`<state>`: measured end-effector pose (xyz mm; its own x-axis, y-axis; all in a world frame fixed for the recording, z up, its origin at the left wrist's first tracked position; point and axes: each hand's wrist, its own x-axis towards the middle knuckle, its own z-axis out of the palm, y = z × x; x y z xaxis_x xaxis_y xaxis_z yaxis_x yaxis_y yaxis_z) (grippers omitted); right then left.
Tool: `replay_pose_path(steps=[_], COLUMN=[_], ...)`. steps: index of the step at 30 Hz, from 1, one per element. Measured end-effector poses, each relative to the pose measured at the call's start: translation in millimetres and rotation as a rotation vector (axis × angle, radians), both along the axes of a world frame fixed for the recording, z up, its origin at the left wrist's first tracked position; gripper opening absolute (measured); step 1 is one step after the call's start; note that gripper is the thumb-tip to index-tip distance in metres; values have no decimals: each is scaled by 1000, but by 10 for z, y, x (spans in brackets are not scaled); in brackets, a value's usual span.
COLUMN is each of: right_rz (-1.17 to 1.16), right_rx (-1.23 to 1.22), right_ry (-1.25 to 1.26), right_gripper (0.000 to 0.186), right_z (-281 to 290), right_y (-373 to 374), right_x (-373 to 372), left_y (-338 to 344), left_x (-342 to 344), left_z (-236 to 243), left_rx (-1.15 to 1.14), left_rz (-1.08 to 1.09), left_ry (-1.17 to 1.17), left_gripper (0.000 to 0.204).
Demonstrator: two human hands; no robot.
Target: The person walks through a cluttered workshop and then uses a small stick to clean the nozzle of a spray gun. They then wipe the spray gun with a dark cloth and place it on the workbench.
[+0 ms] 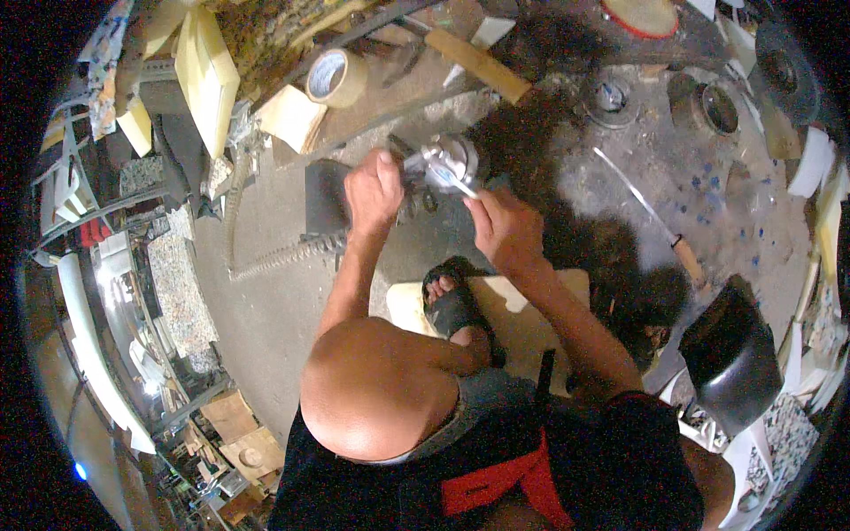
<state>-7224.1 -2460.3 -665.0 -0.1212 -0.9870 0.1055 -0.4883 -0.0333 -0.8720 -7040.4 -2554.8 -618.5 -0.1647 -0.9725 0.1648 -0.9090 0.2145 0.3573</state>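
Note:
My left hand (372,186) is closed beside a shiny round metal object (447,159) at upper centre; what its fingers grip is too hidden to name. My right hand (505,230), just below and right of that object, is closed on a thin pale metal tool (465,186) whose far end reaches onto the object. A dark grey block (323,199) lies left of my left hand, and a coiled hose (283,258) runs near it. My sandalled foot rests on a cream pad (531,327) below my hands.
A tape roll (328,80), yellow foam pieces (204,80) and a wooden strip (482,66) are above. A long blade with wooden handle (686,261) and a round metal fitting (611,111) lie right. A black curved sheet (730,354) is lower right; scrap-laden racks line the left.

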Motion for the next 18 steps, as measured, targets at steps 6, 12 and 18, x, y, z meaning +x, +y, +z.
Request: replay_pose_path(steps=[6, 12, 18], right_rz=[171, 237, 218], right_rx=[150, 127, 128], right_ry=[269, 286, 230], right_gripper=[25, 28, 26], right_z=[317, 418, 405], right_y=[-518, -523, -586], right_x=[-20, -271, -235], left_y=[17, 18, 24], left_x=[-28, -60, -60], left_z=[7, 11, 1], left_rx=[-35, 0, -39], left_rz=[8, 19, -15], left_ry=[80, 58, 99], left_gripper=[42, 42, 41])
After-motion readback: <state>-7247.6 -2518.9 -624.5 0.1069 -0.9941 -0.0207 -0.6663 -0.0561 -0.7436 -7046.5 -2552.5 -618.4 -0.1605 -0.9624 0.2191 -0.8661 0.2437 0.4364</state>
